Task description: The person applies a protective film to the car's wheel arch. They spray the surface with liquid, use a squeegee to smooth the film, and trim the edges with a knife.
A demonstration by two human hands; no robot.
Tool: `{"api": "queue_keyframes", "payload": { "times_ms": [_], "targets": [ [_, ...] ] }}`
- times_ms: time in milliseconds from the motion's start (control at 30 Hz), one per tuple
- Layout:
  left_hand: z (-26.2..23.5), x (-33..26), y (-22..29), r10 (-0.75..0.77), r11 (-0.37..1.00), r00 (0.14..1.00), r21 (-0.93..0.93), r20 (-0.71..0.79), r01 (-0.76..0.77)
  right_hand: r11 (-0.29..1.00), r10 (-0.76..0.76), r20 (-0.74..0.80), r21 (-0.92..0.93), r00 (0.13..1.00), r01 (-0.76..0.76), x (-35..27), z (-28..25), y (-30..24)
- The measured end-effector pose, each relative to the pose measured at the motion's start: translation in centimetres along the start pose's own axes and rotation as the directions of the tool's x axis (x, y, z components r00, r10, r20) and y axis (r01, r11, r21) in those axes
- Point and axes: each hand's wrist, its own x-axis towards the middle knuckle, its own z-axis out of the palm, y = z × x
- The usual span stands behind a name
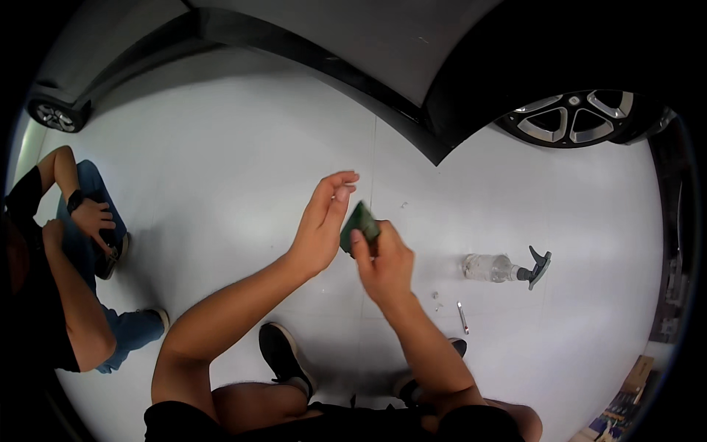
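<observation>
Head view: your right hand (386, 265) grips the green card (360, 225), thumb flat on its face and fingers behind, a hold that seems chosen to leave the pointed far end free; your left hand (322, 221) is open, fingers stretched, with nothing seen in it, its thumb side close by the card, though you cannot tell from here whether they touch. That puts the card above the floor (191, 132), between your hands. The spray bottle (487, 268) lies on its side to your right, and the slim tool (462, 317) lies near your right shoe (459, 345), both probably set there for easy reach. Ahead, the car (331, 29) ends in a black corner (437, 151) pointing toward you, the nearest edge to mind; your widest room is ahead and left, bounded by the seated co-worker (93, 216)
</observation>
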Motion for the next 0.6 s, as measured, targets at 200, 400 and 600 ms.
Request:
{"api": "queue_keyframes", "payload": {
  "times_ms": [200, 400, 600],
  "targets": [
    [-5.5, 6.5, 0.3, -0.364, 0.702, 0.921, -0.691, -0.139, 0.173, 0.949, -0.273, 0.409, -0.034, 0.871, 0.313, -0.7, -1.2, -0.4],
    [0.0, 4.8, 1.8, -0.086, 0.969, 0.987, -0.221, 0.137, 0.115, 0.956, -0.073, -0.245, -0.293, 0.967, -0.002, 6.3, -8.2, 1.2],
    [6.9, 5.2, 3.0, 0.312, 0.934, 0.946, -0.209, 0.085, -0.289, 0.832, -0.35, -0.253, -0.526, 0.902, 0.176, 9.5, -7.4, 1.1]
  ]
}}
